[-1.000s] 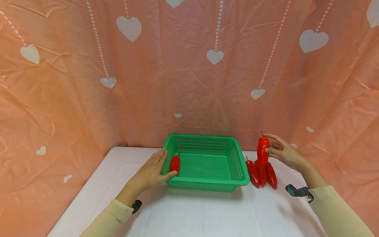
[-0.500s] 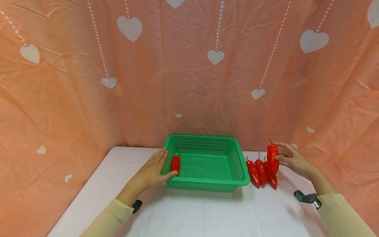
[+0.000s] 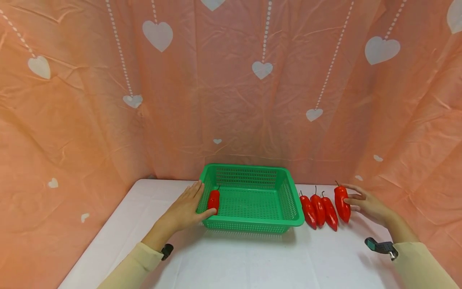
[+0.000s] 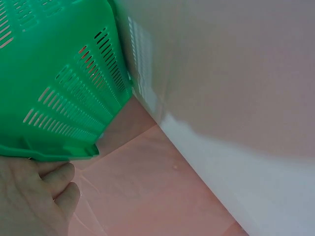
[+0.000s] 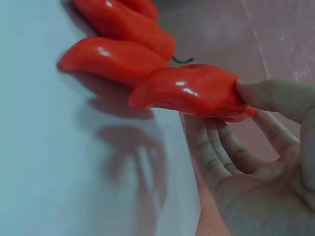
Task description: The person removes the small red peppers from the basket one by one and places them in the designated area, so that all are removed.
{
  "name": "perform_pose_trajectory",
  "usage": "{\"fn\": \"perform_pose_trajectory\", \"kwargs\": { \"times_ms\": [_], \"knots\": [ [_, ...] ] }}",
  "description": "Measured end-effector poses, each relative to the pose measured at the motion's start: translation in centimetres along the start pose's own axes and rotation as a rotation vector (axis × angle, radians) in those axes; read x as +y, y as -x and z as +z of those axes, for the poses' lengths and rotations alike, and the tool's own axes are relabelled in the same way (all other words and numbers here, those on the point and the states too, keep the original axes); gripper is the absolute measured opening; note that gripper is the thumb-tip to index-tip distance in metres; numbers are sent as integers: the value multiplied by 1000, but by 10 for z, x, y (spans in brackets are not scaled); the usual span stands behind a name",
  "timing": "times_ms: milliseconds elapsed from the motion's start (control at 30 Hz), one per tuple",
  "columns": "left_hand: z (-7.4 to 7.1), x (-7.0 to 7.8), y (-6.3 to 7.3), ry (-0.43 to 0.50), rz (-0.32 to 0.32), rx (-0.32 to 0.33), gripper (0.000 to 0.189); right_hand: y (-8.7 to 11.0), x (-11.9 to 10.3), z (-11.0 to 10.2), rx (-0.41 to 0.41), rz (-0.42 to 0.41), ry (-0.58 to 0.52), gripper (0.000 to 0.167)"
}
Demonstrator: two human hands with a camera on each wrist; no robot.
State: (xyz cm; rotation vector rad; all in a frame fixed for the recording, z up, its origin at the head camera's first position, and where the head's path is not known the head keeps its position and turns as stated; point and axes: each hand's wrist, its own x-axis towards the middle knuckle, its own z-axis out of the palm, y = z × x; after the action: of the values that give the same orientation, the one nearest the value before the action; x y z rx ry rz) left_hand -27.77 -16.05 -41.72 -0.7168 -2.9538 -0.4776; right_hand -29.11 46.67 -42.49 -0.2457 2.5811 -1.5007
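My right hand (image 3: 368,205) pinches a red pepper (image 3: 341,204) between thumb and fingers, stem up, at the right end of a row of peppers. In the right wrist view the held pepper (image 5: 192,92) hangs slightly above the white table, close beside another red pepper (image 5: 115,59). My left hand (image 3: 184,208) rests on the left rim of a green plastic basket (image 3: 249,221), fingers straight and thumb over the front left corner. One red pepper (image 3: 213,201) lies inside the basket, along its left wall. The left wrist view shows the basket's slotted side (image 4: 74,98) above my fingers.
Three red peppers, among them the middle one (image 3: 318,210), lie side by side right of the basket. A white cloth (image 3: 245,261) covers the table. Behind it hangs a pink curtain (image 3: 231,112) with white hearts.
My right hand has moved right and down with its pepper, from above the row to its right end, uncovering the peppers beneath. The left hand and basket have stayed still.
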Motion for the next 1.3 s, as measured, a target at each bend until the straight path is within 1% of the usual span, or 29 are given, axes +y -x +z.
{"fn": "perform_pose_trajectory", "kwargs": {
  "times_ms": [100, 200, 267, 467, 533, 767, 1067, 1233, 1300],
  "knots": [
    [0, 0, 0, 8, 3, 3, 111, 0, 4, 0, -5, 27, -9, 71],
    [0, -1, 0, 12, 5, 7, 110, 0, 9, 0, -25, 29, -18, 66],
    [1, -1, 0, 9, 6, 8, 110, 1, 12, 0, -40, 39, -23, 67],
    [2, -2, 0, 4, 2, 0, 111, 4, 14, 0, -61, 99, 8, 79],
    [2, -2, 0, 5, 3, -1, 112, 3, 15, 0, -63, 114, 17, 80],
    [1, 0, 0, 11, 3, 3, 111, 1, 18, 3, -92, 105, 13, 76],
    [0, 1, 0, 9, 0, 3, 110, -7, 22, 6, -78, 126, 27, 77],
    [-1, 1, 1, 12, -1, 0, 110, -6, 20, 9, -77, 123, 18, 77],
    [-1, 1, 1, 12, -2, -1, 110, -6, 20, 9, -81, 110, 21, 77]
  ]
}}
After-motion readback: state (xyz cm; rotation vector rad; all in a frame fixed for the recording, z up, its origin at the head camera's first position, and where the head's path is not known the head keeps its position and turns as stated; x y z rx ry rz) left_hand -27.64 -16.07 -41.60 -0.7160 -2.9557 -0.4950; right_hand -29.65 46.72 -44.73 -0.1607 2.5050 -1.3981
